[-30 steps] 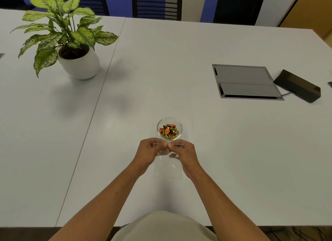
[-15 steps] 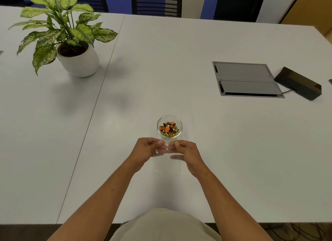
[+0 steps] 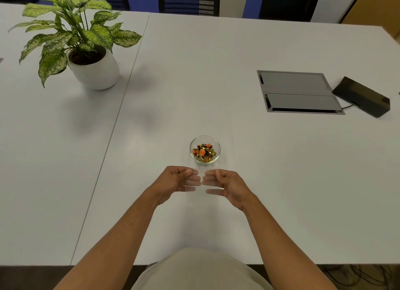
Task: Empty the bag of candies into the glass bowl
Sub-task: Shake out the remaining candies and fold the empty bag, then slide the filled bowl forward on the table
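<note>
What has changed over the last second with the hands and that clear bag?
Little has changed. Both hands, left hand and right hand, still pinch the top of the clear bag near the glass bowl; they have drawn slightly apart. The bag looks empty, as before. The candies stayed in the bowl, and the potted plant is unmoved.

Left hand (image 3: 175, 181) and right hand (image 3: 227, 184) side by side, fingers (image 3: 195, 178) curled

No readable txt, labels or nos. anywhere.
</note>
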The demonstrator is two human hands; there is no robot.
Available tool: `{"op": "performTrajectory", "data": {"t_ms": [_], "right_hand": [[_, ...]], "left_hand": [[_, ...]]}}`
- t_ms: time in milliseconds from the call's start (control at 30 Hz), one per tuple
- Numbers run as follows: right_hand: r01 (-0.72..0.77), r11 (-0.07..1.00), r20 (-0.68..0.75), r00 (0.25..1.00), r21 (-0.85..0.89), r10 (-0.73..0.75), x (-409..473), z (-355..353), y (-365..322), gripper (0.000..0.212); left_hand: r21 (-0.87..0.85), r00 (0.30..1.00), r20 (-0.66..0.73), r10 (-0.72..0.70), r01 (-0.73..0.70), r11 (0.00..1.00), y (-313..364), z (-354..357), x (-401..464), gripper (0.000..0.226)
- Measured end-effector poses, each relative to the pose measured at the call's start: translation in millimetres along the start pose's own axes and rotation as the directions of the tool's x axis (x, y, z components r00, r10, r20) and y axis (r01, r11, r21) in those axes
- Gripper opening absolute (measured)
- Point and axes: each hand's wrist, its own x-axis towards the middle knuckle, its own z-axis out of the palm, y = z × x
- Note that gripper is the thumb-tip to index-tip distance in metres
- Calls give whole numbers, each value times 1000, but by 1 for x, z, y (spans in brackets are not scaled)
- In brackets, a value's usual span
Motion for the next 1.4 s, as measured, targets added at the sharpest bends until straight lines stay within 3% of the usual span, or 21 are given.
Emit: {"op": "performTrajectory", "data": {"t_ms": [167, 400, 667, 967, 1100, 1167, 1233, 1400], "right_hand": [[-7, 997, -138, 990, -74, -4, 4, -3, 12, 20], [-51, 997, -288, 957, -59, 32, 11, -10, 32, 9], [-84, 984, -369, 929, -156, 21, 24, -15, 45, 7], [-159, 964, -404, 913, -212, 62, 42, -31, 59, 20], [-199, 871, -457, 889, -449, -33, 47, -37, 50, 45], [-174, 847, -483, 869, -502, -108, 50, -37, 42, 45], [-119, 887, -510, 848, -445, -142, 54, -36, 33, 39], [32, 995, -495, 865, -100, -77, 75, -29, 10, 36]], "left_hand": [[140, 976, -211, 56, -26, 990, -10, 2, 2, 16], [182, 922, -385, 41, 33, 983, -34, 2, 11, 16], [247, 933, -361, -19, 115, 962, -50, 0, 27, 12], [335, 920, -389, -55, 197, 921, -54, 1, 51, 15], [377, 907, -420, -25, 199, 904, -47, -3, 57, 35], [363, 899, -437, 12, 165, 917, -39, -5, 61, 36], [303, 897, -440, 32, 115, 946, -31, -6, 65, 38], [157, 911, -411, 43, 24, 987, -6, -1, 80, 46]]}}
